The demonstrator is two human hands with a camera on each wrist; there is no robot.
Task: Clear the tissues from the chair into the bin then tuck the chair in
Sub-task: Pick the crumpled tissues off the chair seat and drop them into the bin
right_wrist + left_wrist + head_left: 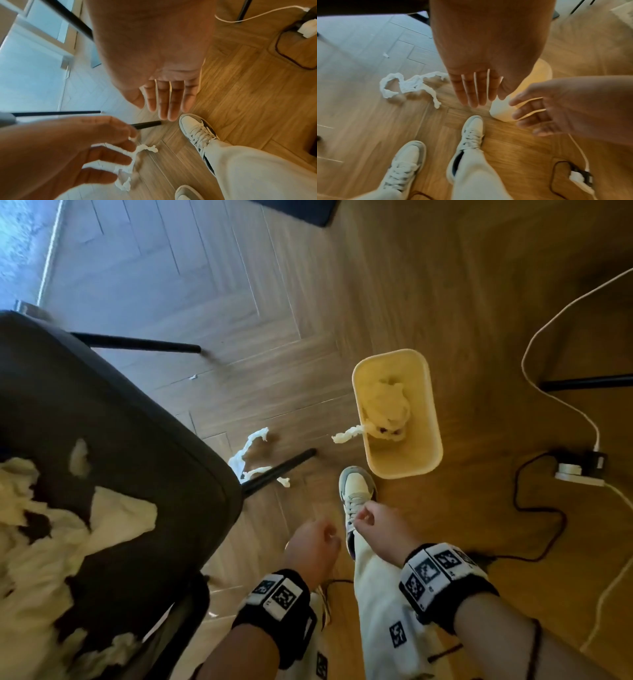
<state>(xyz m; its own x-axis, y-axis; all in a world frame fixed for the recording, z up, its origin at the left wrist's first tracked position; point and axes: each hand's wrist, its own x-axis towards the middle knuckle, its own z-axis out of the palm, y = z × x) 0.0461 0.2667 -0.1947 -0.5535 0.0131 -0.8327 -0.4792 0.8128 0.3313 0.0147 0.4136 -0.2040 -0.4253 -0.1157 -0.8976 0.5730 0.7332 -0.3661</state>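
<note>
The dark padded chair [113, 419] stands at the left, with several crumpled white tissues [51, 529] heaped on its seat. The pale yellow bin [430, 392] stands on the floor ahead of my right foot. It holds a wad of tissue [387, 402], and one strip [346, 434] hangs over its near-left rim. A twisted tissue strip [253, 457] [409, 85] lies on the floor by the chair's front leg. My left hand [317, 539] [476, 90] and right hand [368, 520] [169, 100] hang side by side above my right shoe, fingers relaxed and empty.
A power strip [579, 472] with black and white cables [548, 337] lies on the wooden floor right of the bin. A black table leg [589, 381] reaches in from the right. My two white shoes [472, 134] stand between the chair and the bin.
</note>
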